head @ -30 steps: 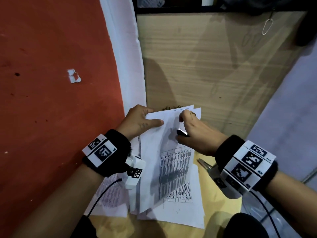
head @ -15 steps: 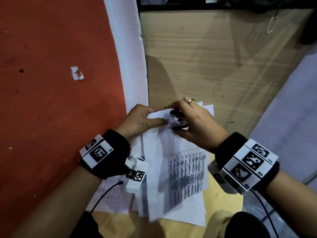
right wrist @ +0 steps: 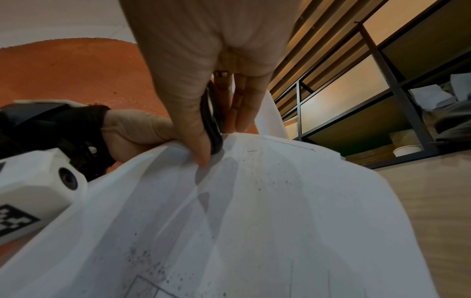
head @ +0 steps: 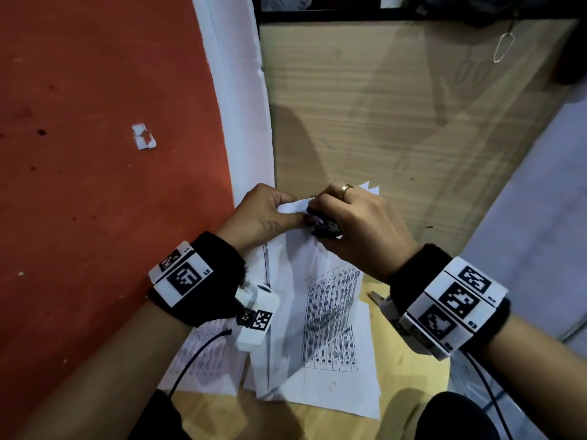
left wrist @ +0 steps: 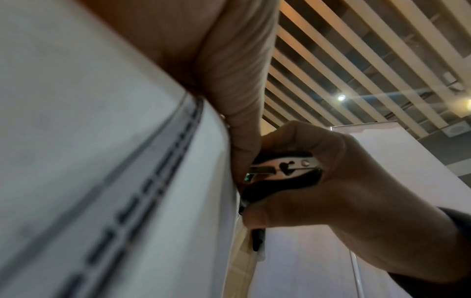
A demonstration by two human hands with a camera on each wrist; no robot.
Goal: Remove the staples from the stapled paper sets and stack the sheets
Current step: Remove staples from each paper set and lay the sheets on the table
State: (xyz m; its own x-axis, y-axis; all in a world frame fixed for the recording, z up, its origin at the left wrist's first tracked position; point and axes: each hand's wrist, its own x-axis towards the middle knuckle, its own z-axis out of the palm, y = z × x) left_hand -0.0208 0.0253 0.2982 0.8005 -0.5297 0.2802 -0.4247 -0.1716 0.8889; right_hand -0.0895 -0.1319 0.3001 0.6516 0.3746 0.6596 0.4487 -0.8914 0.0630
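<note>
White printed sheets, the stapled set (head: 324, 300), are held raised above the wooden desk (head: 365, 115), with their near end over the loose sheets (head: 343, 395) lying flat on it. The left hand (head: 263, 214) pinches the top corner of the set, thumb on the upper face and fingers curled behind. The right hand (head: 359, 227) is closed around a black-handled staple remover (left wrist: 282, 171), whose metal claws point into that same corner, right beside the left thumb (left wrist: 237, 125). The staple itself is hidden by the hands.

Procedure for this step, as judged from the present position:
- Keep the corner taut between the left thumb and fingers so the paper does not buckle under the claws.
- Seat both claws fully under the crown of the staple before squeezing; a partial bite is likely to tear the corner.
- Squeeze steadily, then draw the tool straight away from the sheet face.
- Keep the left thumb clear of the claw tips.
- Once freed, lay the separated pages squarely on the loose sheets below the set.
</note>
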